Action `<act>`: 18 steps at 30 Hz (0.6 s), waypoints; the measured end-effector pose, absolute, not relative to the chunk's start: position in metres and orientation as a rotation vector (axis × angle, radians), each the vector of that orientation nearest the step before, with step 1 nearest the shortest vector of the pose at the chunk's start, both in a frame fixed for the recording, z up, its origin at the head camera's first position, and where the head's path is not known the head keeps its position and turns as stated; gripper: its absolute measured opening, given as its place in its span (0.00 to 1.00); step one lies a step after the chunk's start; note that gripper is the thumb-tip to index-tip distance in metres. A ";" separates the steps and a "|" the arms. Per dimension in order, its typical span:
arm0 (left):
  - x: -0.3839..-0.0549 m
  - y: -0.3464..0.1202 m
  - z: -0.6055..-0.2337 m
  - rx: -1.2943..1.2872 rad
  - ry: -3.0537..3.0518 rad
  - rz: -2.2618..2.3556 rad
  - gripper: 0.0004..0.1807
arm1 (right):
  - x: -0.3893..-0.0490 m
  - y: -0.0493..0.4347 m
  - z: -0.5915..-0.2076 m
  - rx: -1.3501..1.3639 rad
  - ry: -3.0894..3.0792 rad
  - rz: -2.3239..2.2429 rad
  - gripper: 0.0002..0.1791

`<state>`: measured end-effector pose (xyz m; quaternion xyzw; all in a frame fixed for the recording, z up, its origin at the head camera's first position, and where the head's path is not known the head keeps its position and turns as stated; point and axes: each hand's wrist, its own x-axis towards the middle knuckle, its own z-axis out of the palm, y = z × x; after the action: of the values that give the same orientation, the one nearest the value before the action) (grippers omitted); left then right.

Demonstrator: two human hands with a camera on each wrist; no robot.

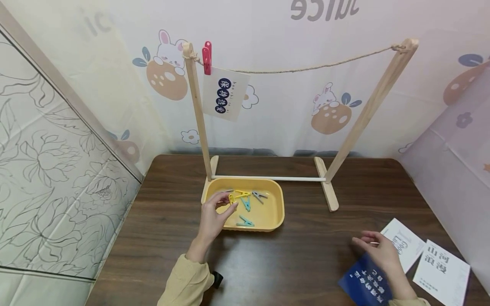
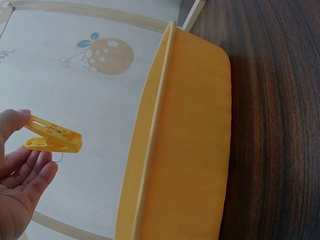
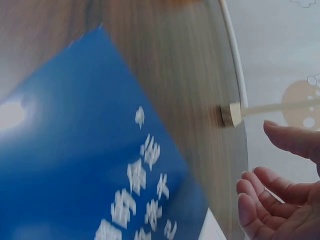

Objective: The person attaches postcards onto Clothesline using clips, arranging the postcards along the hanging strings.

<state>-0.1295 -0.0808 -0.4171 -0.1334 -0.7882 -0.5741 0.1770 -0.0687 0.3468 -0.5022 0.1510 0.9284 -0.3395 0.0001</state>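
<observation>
My left hand (image 1: 215, 214) pinches a yellow clothespin (image 2: 54, 136) between thumb and fingers, over the yellow basin (image 1: 274, 212). Inside the basin lie several more clothespins: another yellow one (image 1: 243, 194), a grey one (image 1: 259, 196) and teal ones such as this teal clothespin (image 1: 245, 221). With fingers loosely bent and nothing held, my right hand (image 1: 383, 254) hovers over a blue card (image 1: 365, 280) with white characters. In the right wrist view the thumb and fingers are apart. Two white cards, one reading Good Luck (image 1: 400, 242) and one with grey characters (image 1: 442, 272), lie beside the blue card.
A wooden stand (image 1: 369, 110) with a rope (image 1: 306, 69) strung between its posts stands at the back of the dark table (image 1: 306, 255). At the rope's left end, red clothespins (image 1: 207, 59) hold a white card (image 1: 226, 95). A printed curtain hangs behind.
</observation>
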 end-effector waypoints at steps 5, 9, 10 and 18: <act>-0.138 -0.084 -0.438 -0.354 -2.265 -1.634 0.13 | -0.053 0.347 -0.473 0.448 2.862 -0.940 0.35; -0.140 -0.084 -0.445 -0.353 -2.262 -1.640 0.14 | -0.048 0.359 -0.472 0.426 2.884 -0.883 0.36; -0.140 -0.084 -0.445 -0.345 -2.263 -1.645 0.14 | -0.047 0.362 -0.472 0.425 2.882 -0.873 0.36; -0.135 -0.081 -0.431 -0.371 -2.236 -1.727 0.14 | -0.038 0.386 -0.475 0.475 2.774 -0.721 0.46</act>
<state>-0.1348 -0.0811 -0.4307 -0.1287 -0.7765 -0.5995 0.1455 -0.0376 0.3864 -0.4751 0.1623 0.9482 -0.2463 0.1177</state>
